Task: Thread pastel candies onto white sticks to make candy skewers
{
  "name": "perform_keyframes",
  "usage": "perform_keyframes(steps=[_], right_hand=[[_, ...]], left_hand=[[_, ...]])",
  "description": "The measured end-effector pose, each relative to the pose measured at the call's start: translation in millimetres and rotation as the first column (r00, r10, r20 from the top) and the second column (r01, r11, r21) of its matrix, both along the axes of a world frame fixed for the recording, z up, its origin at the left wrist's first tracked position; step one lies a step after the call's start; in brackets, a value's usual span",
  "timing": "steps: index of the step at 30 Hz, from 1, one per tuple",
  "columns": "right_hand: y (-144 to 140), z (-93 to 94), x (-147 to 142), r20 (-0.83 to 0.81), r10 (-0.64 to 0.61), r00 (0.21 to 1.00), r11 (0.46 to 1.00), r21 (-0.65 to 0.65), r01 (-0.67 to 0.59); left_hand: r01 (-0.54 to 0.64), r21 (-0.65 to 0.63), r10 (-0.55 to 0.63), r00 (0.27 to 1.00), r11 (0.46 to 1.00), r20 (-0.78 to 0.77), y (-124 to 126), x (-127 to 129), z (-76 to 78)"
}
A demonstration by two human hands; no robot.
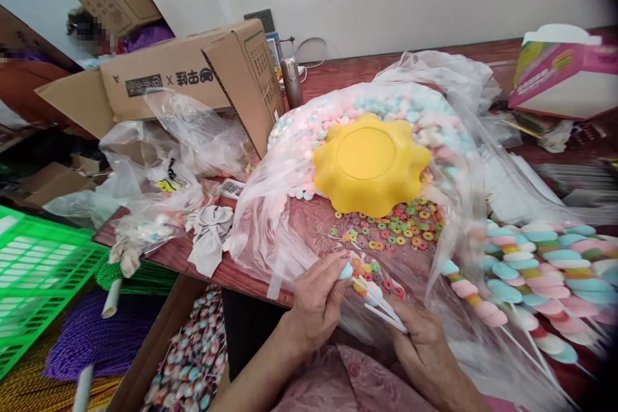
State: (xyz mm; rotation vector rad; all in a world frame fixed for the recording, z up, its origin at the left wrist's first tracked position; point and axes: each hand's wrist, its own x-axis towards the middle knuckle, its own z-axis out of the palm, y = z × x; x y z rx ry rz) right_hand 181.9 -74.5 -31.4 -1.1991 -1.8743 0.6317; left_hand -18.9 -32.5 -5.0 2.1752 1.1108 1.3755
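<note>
My left hand (316, 299) pinches a small light-blue marshmallow (346, 271) between thumb and fingers. In my right hand (419, 338) are several thin white sticks (383, 310), slanting up and left, with pale candy near their upper ends. The hands face each other at the table's front edge. Between and behind them lie colourful ring candies (400, 225), loose on clear plastic. A yellow scalloped bowl (367, 153) lies upside down just beyond, on a heap of pink, blue and white marshmallows (434, 119) in a clear plastic bag.
Finished-looking marshmallow skewers (545, 270) are piled at the right. Behind on the left stands an open cardboard box (178, 77); a metal bottle (291, 82) is beside it. A green basket (43, 270) and a carton of wrapped candy (188, 354) sit below, left. A person is at far left.
</note>
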Motion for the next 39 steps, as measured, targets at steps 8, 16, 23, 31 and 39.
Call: perform_keyframes(steps=[8, 16, 23, 31, 39], right_hand=[[-1.6, 8.5, -11.3, -0.113, 0.023, 0.993, 0.998, 0.055, -0.017], [-4.2, 2.0, -3.1, -0.163, -0.098, 0.982, 0.995, -0.027, 0.094], [-5.5, -13.2, 41.1, -0.242, -0.398, 0.885, 0.910, -0.228, 0.347], [-13.8, -24.5, 52.5, -0.296, -0.469, 0.832, 0.867, -0.334, 0.369], [-15.6, -25.4, 51.7, -0.275, -0.401, 0.874, 0.907, -0.253, 0.337]], left_hand=[[0.018, 0.116, -0.006, 0.995, 0.993, -0.102, -9.2, 15.8, -10.6], [0.165, -0.041, -0.167, 0.985, 0.985, -0.035, -7.1, 34.1, 3.4], [-0.023, -0.173, -0.004, 0.989, 0.985, -0.149, 49.3, 7.7, 15.6], [-0.121, -0.313, -0.137, 0.713, 0.942, -0.688, 90.7, 15.5, 3.3], [-0.015, -0.394, -0.157, 0.903, 0.919, -0.400, 97.9, 19.3, -1.6]])
